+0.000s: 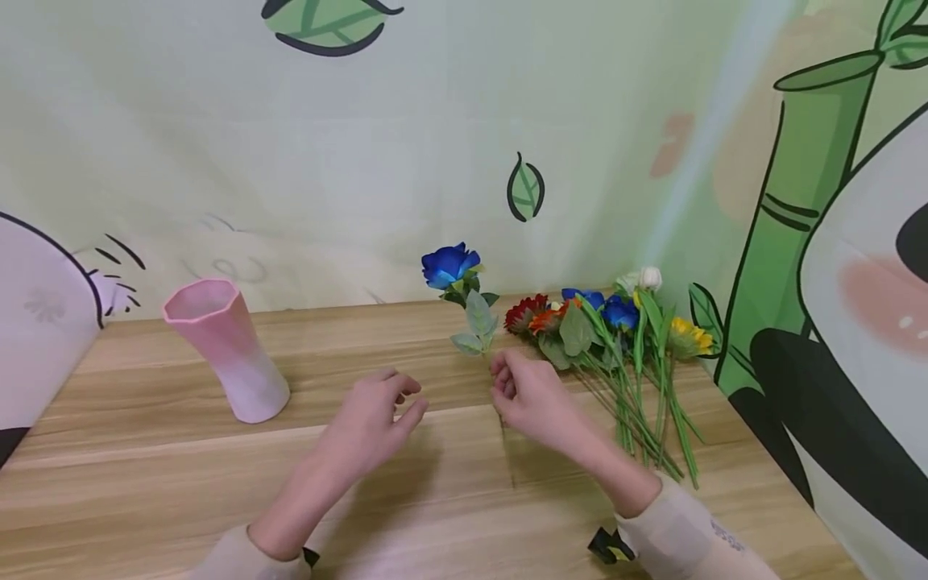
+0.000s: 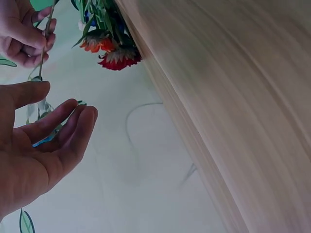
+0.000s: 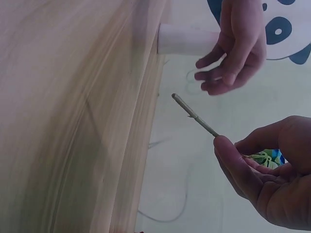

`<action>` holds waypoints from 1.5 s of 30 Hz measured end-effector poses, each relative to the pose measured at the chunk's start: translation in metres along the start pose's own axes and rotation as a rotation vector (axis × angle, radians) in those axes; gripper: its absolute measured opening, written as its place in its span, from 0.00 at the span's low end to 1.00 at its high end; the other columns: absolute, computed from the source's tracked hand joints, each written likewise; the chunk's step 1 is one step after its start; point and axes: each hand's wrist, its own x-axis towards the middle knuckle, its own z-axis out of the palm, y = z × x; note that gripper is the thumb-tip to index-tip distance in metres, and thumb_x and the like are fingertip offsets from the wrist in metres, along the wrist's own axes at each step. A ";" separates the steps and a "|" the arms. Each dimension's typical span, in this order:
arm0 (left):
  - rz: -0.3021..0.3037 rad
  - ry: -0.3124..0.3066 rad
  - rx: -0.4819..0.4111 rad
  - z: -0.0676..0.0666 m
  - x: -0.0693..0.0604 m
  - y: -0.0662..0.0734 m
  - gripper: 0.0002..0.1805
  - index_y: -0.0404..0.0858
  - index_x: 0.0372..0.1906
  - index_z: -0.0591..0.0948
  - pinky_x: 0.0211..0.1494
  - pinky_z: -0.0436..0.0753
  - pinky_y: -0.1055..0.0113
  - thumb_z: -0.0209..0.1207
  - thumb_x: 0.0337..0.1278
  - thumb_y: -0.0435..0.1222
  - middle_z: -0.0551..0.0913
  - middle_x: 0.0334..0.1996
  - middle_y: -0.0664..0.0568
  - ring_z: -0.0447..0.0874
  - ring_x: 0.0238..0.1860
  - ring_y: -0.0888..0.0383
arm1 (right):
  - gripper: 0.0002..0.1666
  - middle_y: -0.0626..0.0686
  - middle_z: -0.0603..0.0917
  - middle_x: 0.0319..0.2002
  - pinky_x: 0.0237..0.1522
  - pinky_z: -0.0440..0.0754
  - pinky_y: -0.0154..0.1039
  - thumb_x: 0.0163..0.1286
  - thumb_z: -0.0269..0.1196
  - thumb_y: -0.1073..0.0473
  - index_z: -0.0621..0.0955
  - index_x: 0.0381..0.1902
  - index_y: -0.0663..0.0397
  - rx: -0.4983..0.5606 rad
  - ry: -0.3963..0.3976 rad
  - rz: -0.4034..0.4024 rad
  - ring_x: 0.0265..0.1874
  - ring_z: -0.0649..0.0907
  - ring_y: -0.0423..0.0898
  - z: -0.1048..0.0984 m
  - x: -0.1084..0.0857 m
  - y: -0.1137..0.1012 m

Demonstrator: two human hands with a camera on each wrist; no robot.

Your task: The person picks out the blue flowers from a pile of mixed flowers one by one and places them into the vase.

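Observation:
My right hand (image 1: 532, 399) pinches the stem of a blue artificial rose (image 1: 449, 266), holding it upright above the table. In the right wrist view the cut end of its stem (image 3: 194, 115) sticks out past the thumb and fingertips. Pale green leaves (image 1: 478, 322) sit below the bloom. My left hand (image 1: 373, 415) hovers to the left of the rose, its fingers loosely bent and holding nothing. Farther left stands a pink-and-white vase (image 1: 242, 354) with a wide faceted mouth. Part of the rose is hidden behind the left hand's fingers in the left wrist view.
On the right of the wooden table (image 1: 435, 499) lies a pile of artificial flowers, with a red bloom (image 1: 525, 312), a yellow bloom (image 1: 690, 338), a white bloom (image 1: 650, 279) and long green stems (image 1: 638, 411). Behind the table hangs a printed backdrop (image 1: 362, 161).

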 end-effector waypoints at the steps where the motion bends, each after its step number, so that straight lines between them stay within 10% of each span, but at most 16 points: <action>1: -0.003 -0.001 -0.009 0.001 0.000 0.001 0.11 0.31 0.44 0.86 0.43 0.87 0.56 0.68 0.64 0.35 0.86 0.41 0.44 0.87 0.41 0.47 | 0.11 0.51 0.81 0.32 0.33 0.83 0.33 0.64 0.66 0.75 0.78 0.43 0.65 0.008 -0.005 -0.003 0.31 0.81 0.42 0.002 0.000 -0.001; 45: -0.036 0.136 -0.344 0.007 0.012 0.014 0.03 0.37 0.41 0.87 0.39 0.87 0.66 0.67 0.67 0.32 0.86 0.32 0.55 0.86 0.35 0.60 | 0.14 0.54 0.86 0.35 0.32 0.86 0.32 0.69 0.64 0.74 0.77 0.51 0.65 0.216 -0.106 -0.120 0.32 0.86 0.42 0.040 0.004 -0.025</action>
